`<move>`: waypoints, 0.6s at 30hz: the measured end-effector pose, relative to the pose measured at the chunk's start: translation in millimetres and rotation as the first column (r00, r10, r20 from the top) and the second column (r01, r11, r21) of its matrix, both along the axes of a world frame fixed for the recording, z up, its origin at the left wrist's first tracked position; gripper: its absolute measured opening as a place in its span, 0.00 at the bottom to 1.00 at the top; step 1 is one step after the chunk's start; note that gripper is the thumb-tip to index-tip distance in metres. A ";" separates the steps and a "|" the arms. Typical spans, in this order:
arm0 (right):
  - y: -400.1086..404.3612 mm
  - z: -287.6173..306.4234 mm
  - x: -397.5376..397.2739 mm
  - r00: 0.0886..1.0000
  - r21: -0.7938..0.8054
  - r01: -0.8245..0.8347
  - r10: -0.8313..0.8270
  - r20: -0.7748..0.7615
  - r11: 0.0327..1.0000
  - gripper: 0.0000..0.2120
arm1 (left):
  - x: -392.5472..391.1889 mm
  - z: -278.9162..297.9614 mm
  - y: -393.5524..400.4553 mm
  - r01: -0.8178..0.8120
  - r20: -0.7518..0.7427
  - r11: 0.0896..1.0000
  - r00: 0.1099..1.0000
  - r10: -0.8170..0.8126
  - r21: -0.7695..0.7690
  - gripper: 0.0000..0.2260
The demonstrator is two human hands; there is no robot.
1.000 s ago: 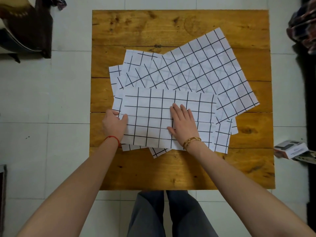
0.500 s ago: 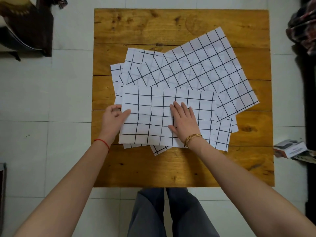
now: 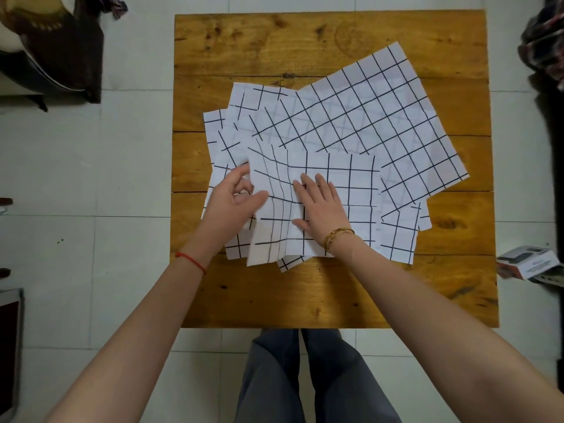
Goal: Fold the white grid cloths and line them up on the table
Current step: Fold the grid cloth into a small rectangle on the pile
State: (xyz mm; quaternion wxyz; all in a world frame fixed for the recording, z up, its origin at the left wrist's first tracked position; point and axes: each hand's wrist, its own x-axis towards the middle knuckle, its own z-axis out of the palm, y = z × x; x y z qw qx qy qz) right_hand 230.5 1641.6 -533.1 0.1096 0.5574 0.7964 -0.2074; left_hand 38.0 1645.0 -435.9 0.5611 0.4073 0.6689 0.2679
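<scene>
Folded cloth (image 3: 335, 190): left hand (image 3: 232, 206) apparently pinching lifted edge; right hand (image 3: 322, 206) flat, grip released.

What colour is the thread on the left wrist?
Red thread, clearest in the head view.

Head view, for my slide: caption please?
Left hand lifts the folded grid cloth's edge while right hand presses it flat.

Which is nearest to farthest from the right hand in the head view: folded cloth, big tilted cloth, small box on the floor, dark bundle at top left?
1. Folded cloth: directly under the right hand.
2. Big tilted cloth: just beyond, up and right.
3. Small box: on the floor, off the table's right edge.
4. Dark bundle: far top left corner.
</scene>
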 end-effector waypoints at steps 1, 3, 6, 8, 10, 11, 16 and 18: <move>-0.5 -0.2 0.6 1.000 0.010 0.003 -0.003 0.005 1.000 0.38 | 6.2 1.7 0.5 0.034 0.013 0.999 0.999 -0.034 0.001 0.28; -1.5 0.1 3.9 1.000 0.017 0.024 -0.024 0.005 1.000 0.39 | 20.8 4.2 0.4 0.105 0.037 0.994 0.994 -0.105 0.010 0.29; -2.2 3.8 13.9 0.993 0.070 0.101 -0.096 -0.063 0.992 0.35 | 44.7 2.1 0.0 0.158 0.089 0.987 0.983 -0.161 0.037 0.28; -3.7 8.0 24.4 0.963 0.122 0.203 -0.176 -0.202 0.972 0.27 | 63.3 -1.1 -0.7 0.184 0.113 0.981 0.975 -0.190 0.064 0.29; -5.4 11.9 36.4 0.869 0.077 0.375 -0.322 -0.377 0.924 0.18 | 81.9 -4.9 -1.8 0.193 0.134 0.978 0.970 -0.203 0.083 0.29; -6.2 15.0 41.9 0.790 0.017 0.477 -0.420 -0.446 0.879 0.14 | 90.5 -7.7 -2.1 0.193 0.141 0.977 0.969 -0.205 0.088 0.29; -3.4 30.6 63.8 0.208 -0.383 0.786 -0.791 -0.576 0.486 0.15 | 120.2 -27.9 -5.2 0.246 0.127 0.967 0.959 -0.253 0.069 0.32; -3.3 33.7 73.2 0.063 -0.475 0.798 -0.835 -0.546 0.371 0.21 | 125.5 -38.0 -8.5 0.286 0.112 0.956 0.950 -0.291 0.059 0.32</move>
